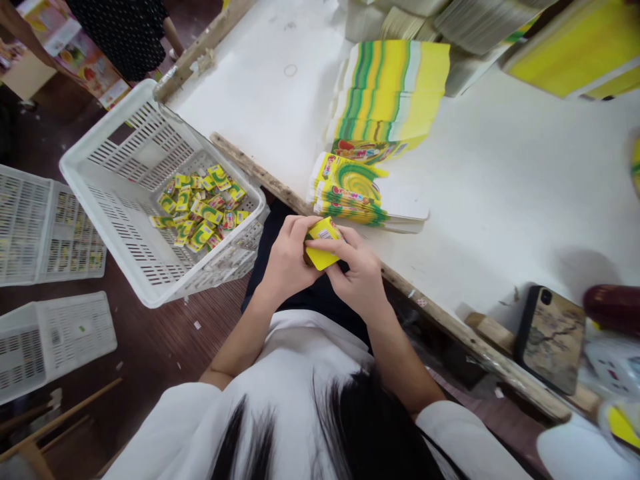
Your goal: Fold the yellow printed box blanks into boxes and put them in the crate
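Observation:
Between my two hands, just off the table's front edge, is a small yellow carton [324, 252] with a printed label on its upper face. My left hand [289, 257] grips its left side. From the other side, my right hand [357, 267] holds it with fingers laid across the top. Right in front of my hands, a stack of flat printed cartons [350, 190] lies on the white table [500, 187], with a longer fanned row of flat cartons [390, 93] behind it. To my left, a white plastic basket [150, 283] holds several folded small cartons [203, 207].
More white crates [55, 333] stand on the floor at far left. A phone [553, 337] leans near the table edge at right, beside a dark red object [613, 308]. Stacks of flat card [485, 23] sit at the back. Another person in dotted dark clothing [123, 37] stands at upper left.

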Demonstrator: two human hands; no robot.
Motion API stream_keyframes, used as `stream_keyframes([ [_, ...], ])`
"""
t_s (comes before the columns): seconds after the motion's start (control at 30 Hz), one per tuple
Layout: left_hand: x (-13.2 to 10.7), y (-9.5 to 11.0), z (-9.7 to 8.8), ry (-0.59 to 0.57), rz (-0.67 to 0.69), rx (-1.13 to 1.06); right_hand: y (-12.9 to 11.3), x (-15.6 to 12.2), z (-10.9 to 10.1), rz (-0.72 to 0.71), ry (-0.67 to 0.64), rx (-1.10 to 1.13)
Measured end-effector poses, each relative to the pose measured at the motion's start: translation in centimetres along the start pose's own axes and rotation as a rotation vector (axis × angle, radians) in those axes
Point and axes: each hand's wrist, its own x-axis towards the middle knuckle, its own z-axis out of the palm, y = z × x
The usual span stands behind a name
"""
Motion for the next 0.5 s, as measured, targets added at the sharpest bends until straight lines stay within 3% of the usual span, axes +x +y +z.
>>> stream_keyframes([
  [0.27, -0.1, 0.0, 0.2, 0.035, -0.007, 0.057, 0.0, 0.0, 0.1, 0.000, 0.002, 0.001],
  [0.5, 0.0, -0.1, -0.7, -0.078, 0.006, 0.043, 0.2, -0.1, -0.3, -0.014, -0.022, 0.024],
])
